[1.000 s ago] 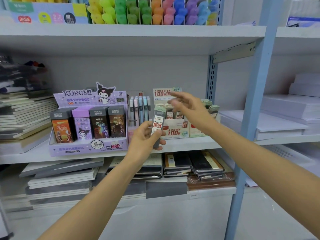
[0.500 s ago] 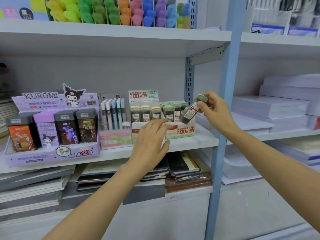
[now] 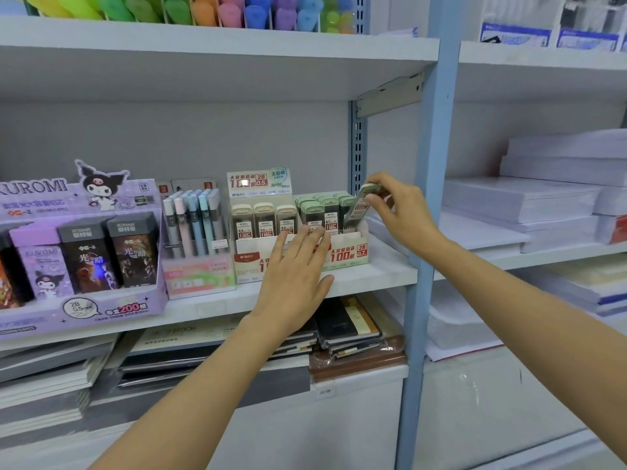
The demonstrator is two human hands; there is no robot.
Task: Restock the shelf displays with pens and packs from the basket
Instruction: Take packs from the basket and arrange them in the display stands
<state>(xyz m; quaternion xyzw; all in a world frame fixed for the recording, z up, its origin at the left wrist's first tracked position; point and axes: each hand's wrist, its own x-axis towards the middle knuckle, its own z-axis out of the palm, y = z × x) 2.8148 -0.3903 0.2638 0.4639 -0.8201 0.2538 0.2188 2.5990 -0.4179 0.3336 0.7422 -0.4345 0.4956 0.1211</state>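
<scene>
- The middle shelf (image 3: 386,266) carries a row of display boxes; the green-capped refill box (image 3: 349,254) sits near its right end, close to the front edge.
- The left hand (image 3: 295,276) lies flat, fingers straight and spread, against the box fronts, holding nothing.
- The right hand (image 3: 400,212) pinches the top of a lead pack (image 3: 361,206) between thumb and fingers.
- The pack is tilted, its lower end entering the box's right-hand end.
- Risk: pushed in at this angle, it could jam against its neighbours or topple them; a hard push could also shove the box backward.
</scene>
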